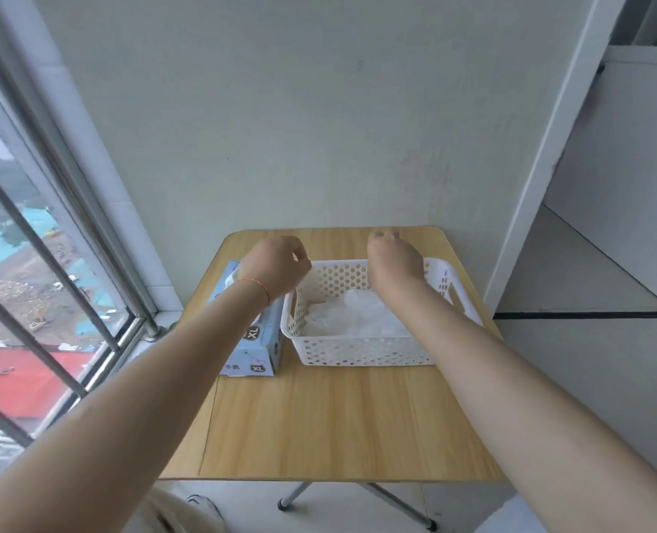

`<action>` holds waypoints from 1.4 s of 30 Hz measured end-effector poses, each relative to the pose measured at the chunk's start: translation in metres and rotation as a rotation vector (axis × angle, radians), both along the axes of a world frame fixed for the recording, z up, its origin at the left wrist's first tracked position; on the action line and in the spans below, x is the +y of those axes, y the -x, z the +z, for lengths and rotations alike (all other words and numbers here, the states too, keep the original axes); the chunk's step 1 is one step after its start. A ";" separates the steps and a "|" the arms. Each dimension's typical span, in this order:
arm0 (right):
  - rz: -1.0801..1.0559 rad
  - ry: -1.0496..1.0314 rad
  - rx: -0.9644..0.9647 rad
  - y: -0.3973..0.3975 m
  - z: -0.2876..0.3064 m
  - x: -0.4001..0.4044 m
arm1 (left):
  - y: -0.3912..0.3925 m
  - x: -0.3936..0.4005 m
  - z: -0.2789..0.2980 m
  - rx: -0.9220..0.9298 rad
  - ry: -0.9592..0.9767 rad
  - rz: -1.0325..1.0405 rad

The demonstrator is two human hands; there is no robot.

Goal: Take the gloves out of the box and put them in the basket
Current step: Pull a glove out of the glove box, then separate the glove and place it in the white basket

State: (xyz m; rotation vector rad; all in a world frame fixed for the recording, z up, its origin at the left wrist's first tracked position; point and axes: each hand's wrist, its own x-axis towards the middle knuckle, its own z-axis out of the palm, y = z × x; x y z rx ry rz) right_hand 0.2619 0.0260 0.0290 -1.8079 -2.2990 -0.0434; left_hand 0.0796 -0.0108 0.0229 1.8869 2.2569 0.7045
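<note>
A light blue glove box (260,342) marked XL lies at the table's left, right beside a white perforated basket (357,355). Several clear plastic gloves (357,317) lie piled in the basket. My left hand (276,269) hovers over the box's far end and the basket's left wall, fingers pinched on a blurred translucent glove (313,288) that hangs down into the basket. My right hand (394,261) is above the basket's far rim with its fingers curled shut; nothing shows in it. My left forearm hides most of the box's top opening.
The small wooden folding table (338,425) stands against a grey wall. A barred window (42,271) runs along the left, close to the box. A white door frame (542,178) rises to the right of the table.
</note>
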 end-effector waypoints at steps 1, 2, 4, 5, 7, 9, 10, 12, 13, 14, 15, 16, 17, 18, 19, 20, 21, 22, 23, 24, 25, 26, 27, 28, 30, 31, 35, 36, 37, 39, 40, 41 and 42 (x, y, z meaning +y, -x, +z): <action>0.044 -0.002 0.015 0.018 0.005 -0.006 | 0.015 -0.006 0.003 0.008 -0.035 0.051; 0.088 0.001 0.024 0.037 0.007 -0.011 | 0.030 -0.013 0.005 0.021 -0.062 0.094; 0.169 0.005 0.041 0.064 0.009 -0.021 | 0.051 -0.022 0.003 0.058 -0.085 0.163; 0.210 0.006 0.054 0.077 0.009 -0.026 | 0.060 -0.027 0.002 0.073 -0.074 0.191; 0.291 0.008 0.075 0.102 0.007 -0.034 | 0.079 -0.037 -0.004 0.076 -0.016 0.242; 0.351 0.020 0.093 0.123 0.003 -0.039 | 0.092 -0.044 -0.009 0.037 0.058 0.261; 0.372 0.025 0.104 0.130 -0.001 -0.039 | 0.096 -0.045 -0.011 -0.006 0.077 0.253; 0.400 0.031 0.139 0.142 -0.006 -0.036 | 0.102 -0.045 -0.014 -0.111 0.073 0.233; 0.407 0.035 0.158 0.148 -0.009 -0.035 | 0.105 -0.045 -0.015 -0.149 0.060 0.226; 0.408 0.045 0.180 0.152 -0.011 -0.031 | 0.107 -0.045 -0.015 -0.174 0.050 0.216; 0.406 0.060 0.210 0.153 -0.012 -0.029 | 0.107 -0.045 -0.015 -0.187 0.051 0.203; 0.407 0.081 0.238 0.155 -0.013 -0.026 | 0.108 -0.045 -0.015 -0.196 0.058 0.190; 0.413 0.102 0.261 0.157 -0.012 -0.024 | 0.108 -0.044 -0.016 -0.200 0.066 0.180; 0.421 0.124 0.276 0.158 -0.012 -0.022 | 0.108 -0.043 -0.016 -0.200 0.076 0.171; 0.431 0.150 0.279 0.159 -0.011 -0.022 | 0.106 -0.044 -0.015 -0.196 0.085 0.161; 0.442 0.172 0.275 0.160 -0.009 -0.022 | 0.105 -0.043 -0.015 -0.191 0.088 0.150; 0.447 0.197 0.263 0.161 -0.007 -0.024 | 0.104 -0.043 -0.014 -0.186 0.086 0.143; 0.448 0.218 0.244 0.162 -0.006 -0.024 | 0.102 -0.043 -0.014 -0.188 0.078 0.137; 0.450 0.229 0.218 0.162 -0.005 -0.024 | 0.101 -0.043 -0.013 -0.199 0.063 0.133; 0.449 0.230 0.199 0.163 -0.006 -0.023 | 0.100 -0.043 -0.012 -0.220 0.039 0.130; 0.444 0.221 0.199 0.163 -0.007 -0.023 | 0.099 -0.044 -0.011 -0.251 0.007 0.130; 0.437 0.206 0.212 0.163 -0.008 -0.022 | 0.099 -0.045 -0.009 -0.285 -0.028 0.132; 0.432 0.186 0.234 0.163 -0.009 -0.021 | 0.100 -0.046 -0.008 -0.323 -0.064 0.137; 0.429 0.167 0.263 0.162 -0.009 -0.020 | 0.101 -0.046 -0.007 -0.365 -0.087 0.144; 0.422 0.119 0.317 0.160 -0.008 -0.018 | 0.103 -0.048 -0.005 -0.449 -0.117 0.154; 0.414 0.095 0.343 0.160 -0.007 -0.017 | 0.105 -0.047 -0.005 -0.490 -0.130 0.163; 0.395 0.019 0.421 0.159 -0.004 -0.013 | 0.111 -0.045 -0.005 -0.544 -0.071 0.159; 0.404 0.020 0.432 0.159 -0.003 -0.012 | 0.113 -0.045 -0.006 -0.522 -0.038 0.143; 0.414 0.028 0.438 0.159 0.000 -0.011 | 0.114 -0.044 -0.008 -0.496 -0.022 0.136; 0.436 0.030 0.467 0.158 0.005 -0.010 | 0.113 -0.043 -0.009 -0.508 -0.048 0.156; 0.445 0.017 0.491 0.158 0.008 -0.009 | 0.113 -0.043 -0.008 -0.552 -0.083 0.179; 0.448 -0.001 0.517 0.156 0.012 -0.008 | 0.111 -0.042 -0.006 -0.621 -0.126 0.209; 0.448 -0.018 0.550 0.156 0.015 -0.008 | 0.110 -0.042 -0.004 -0.694 -0.160 0.244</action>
